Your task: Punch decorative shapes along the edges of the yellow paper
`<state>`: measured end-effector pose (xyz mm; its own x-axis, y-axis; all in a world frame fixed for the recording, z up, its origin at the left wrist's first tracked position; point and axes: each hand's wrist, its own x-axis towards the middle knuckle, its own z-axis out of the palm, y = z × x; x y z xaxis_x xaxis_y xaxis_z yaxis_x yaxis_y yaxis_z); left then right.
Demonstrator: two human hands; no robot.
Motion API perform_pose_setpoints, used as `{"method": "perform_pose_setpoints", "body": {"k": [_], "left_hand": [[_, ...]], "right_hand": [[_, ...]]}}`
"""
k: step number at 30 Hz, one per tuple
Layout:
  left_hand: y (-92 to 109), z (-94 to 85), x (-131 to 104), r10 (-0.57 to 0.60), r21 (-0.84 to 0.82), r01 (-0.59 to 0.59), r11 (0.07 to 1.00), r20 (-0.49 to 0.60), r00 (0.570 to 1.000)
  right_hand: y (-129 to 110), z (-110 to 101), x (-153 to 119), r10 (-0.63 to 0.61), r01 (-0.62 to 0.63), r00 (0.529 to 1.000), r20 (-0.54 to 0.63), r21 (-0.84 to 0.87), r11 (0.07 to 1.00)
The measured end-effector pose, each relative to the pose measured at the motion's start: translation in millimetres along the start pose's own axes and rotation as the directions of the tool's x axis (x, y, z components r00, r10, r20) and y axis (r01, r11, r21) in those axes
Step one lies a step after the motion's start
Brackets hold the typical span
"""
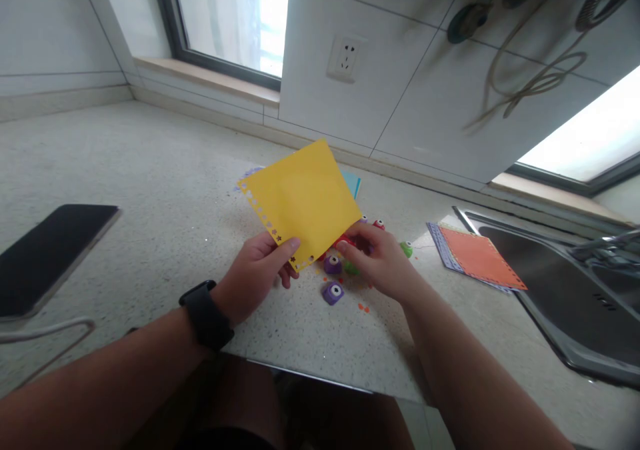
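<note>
A yellow sheet of paper [305, 200] is tilted above the counter, with small shapes punched along its left and lower edges. My left hand [257, 263] pinches its lower left edge, thumb on top. At the sheet's lower right edge, my right hand [380, 257] has its fingers closed round a red craft punch [345, 241], mostly hidden by fingers and paper. Whether the paper sits in its slot I cannot tell. Just below are a purple punch [333, 264], a second purple punch [333, 293] and a partly covered green punch [351, 267]. Orange paper bits [363, 308] lie nearby.
Another green punch [406, 249] and a red one [379, 224] stand beyond my right hand. Punched orange and purple sheets [483, 257] overlap the rim of a steel sink [540, 323] at right. A dark tablet-like device [55, 257] lies left, near a white cable [60, 333].
</note>
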<state>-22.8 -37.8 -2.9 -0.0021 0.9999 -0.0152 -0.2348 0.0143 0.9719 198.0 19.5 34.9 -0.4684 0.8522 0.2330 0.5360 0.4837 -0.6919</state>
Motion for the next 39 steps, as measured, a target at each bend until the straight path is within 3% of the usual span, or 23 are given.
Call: {"method": "perform_pose_setpoints", "body": {"k": [4, 7, 11, 16, 26, 30, 34, 37, 39], "left_hand": [[-4.5, -2.1, 1.2, -0.003, -0.017, 0.003, 1.000, 0.009, 1.000], [-4.6, -2.0, 0.5, -0.008, -0.033, 0.008, 0.999, 0.003, 1.000], [-1.5, 0.2, -0.3, -0.017, -0.086, 0.018, 0.996, 0.019, 1.000], [3.1, 2.9, -0.5, -0.042, -0.161, 0.052, 0.986, 0.065, 0.997], [4.3, 2.7, -1.2, -0.048, -0.271, 0.070, 0.960, 0.088, 0.995], [5.7, 3.0, -0.9, -0.041, -0.277, 0.066, 0.959, 0.095, 0.995], [6.7, 1.9, -0.7, -0.035, -0.289, 0.063, 0.955, 0.099, 0.994], [7.4, 1.4, -1.1, -0.040, -0.305, 0.063, 0.950, 0.081, 0.996], [7.3, 1.5, -1.0, -0.053, -0.308, 0.070, 0.949, 0.064, 0.997]], "right_hand": [[-5.9, 0.2, 2.2, -0.190, 0.206, 0.972, 0.136, -0.111, 0.972], [-7.2, 3.2, 3.1, -0.257, 0.275, 0.954, 0.157, -0.108, 0.955], [-7.6, 8.1, 0.8, -0.261, 0.279, 0.957, 0.126, -0.149, 0.949], [-13.7, 11.8, -1.5, -0.240, 0.294, 0.940, 0.242, -0.222, 0.930], [-22.0, 16.5, -3.5, -0.210, 0.319, 0.922, 0.324, -0.333, 0.887], [-16.9, 14.3, -2.5, -0.220, 0.294, 0.940, 0.263, -0.292, 0.910], [-7.2, 11.3, 1.1, -0.173, 0.179, 0.984, 0.050, -0.140, 0.974], [1.7, 9.8, 3.1, -0.009, 0.029, 0.991, -0.132, 0.148, 0.989], [5.4, 8.3, 4.4, 0.098, -0.012, 0.977, -0.187, 0.414, 0.910]]}}
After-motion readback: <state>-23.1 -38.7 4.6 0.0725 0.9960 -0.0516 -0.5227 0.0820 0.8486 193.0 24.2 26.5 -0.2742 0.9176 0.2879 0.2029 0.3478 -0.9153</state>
